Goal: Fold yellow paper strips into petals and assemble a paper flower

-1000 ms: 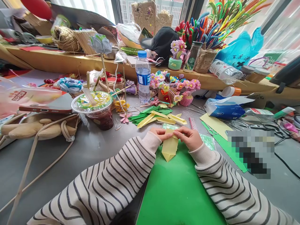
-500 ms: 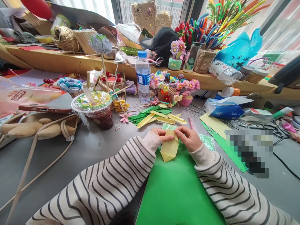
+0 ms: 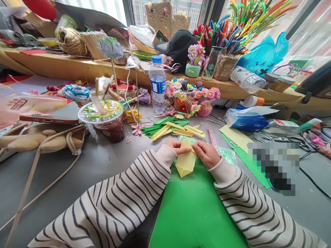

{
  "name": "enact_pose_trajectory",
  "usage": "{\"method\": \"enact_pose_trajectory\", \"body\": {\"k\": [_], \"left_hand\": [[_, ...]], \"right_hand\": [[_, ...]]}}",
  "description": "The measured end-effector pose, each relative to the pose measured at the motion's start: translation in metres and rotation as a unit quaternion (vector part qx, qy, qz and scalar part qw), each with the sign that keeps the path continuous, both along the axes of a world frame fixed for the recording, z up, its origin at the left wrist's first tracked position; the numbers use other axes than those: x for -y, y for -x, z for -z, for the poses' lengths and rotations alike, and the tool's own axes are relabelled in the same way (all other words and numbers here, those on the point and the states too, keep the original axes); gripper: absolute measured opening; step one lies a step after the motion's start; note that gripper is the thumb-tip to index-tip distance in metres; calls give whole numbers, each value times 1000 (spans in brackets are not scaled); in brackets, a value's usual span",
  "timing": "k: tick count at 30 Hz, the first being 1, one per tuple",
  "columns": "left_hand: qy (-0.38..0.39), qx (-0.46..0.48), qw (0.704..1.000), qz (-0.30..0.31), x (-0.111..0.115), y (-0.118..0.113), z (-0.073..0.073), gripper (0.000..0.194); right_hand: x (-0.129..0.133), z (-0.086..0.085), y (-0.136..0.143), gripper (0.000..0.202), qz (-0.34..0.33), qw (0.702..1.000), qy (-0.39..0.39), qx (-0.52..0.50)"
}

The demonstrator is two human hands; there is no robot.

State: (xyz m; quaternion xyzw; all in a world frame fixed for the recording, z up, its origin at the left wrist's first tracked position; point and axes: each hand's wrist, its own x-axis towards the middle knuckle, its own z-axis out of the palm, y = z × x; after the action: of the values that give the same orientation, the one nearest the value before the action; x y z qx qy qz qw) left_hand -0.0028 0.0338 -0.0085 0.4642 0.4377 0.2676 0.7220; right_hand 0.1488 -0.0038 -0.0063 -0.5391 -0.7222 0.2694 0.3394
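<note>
A pale yellow folded paper, pointed at its near end, is held between my two hands above the green sheet. My left hand pinches its far left part, thumb and fingers closed on it. On the far right edge, my right hand grips the same paper with closed fingertips. Just beyond my hands lie folded yellow strips on folded green strips. Part of a clear packet with green shows behind the paper.
A lidded drink cup stands to the left, a water bottle further back. On the right lie small scissors, a pink ruler, a blue tissue pack and yellow paper. Paper and yarn flowers line the back.
The yellow paper has shifted and turned very slightly in my fingers, its pointed end a little further left. Both hands keep their hold in nearly the same place.
</note>
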Motion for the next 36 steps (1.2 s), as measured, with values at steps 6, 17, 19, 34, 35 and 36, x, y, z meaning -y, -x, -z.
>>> {"method": "enact_pose_trajectory", "body": {"k": [6, 17, 19, 34, 35, 36], "left_hand": [[-2, 7, 1000, 2, 0, 0, 1, 36], [19, 16, 999, 36, -3, 2, 1, 36], [34, 25, 998, 44, -3, 2, 1, 37], [-20, 14, 999, 29, -3, -1, 9, 41], [-26, 15, 999, 34, -3, -1, 9, 41], [-38, 18, 998, 39, -3, -1, 9, 41]], "right_hand": [[0, 4, -1, 26, -11, 1000, -25, 15], [0, 1, -1, 22, -43, 997, -35, 53], [0, 0, -1, 23, -46, 998, -16, 44], [2, 3, -2, 29, -26, 998, 52, -30], [2, 2, -2, 29, -25, 998, 54, -30], [2, 2, -3, 29, -25, 998, 56, -30]]}}
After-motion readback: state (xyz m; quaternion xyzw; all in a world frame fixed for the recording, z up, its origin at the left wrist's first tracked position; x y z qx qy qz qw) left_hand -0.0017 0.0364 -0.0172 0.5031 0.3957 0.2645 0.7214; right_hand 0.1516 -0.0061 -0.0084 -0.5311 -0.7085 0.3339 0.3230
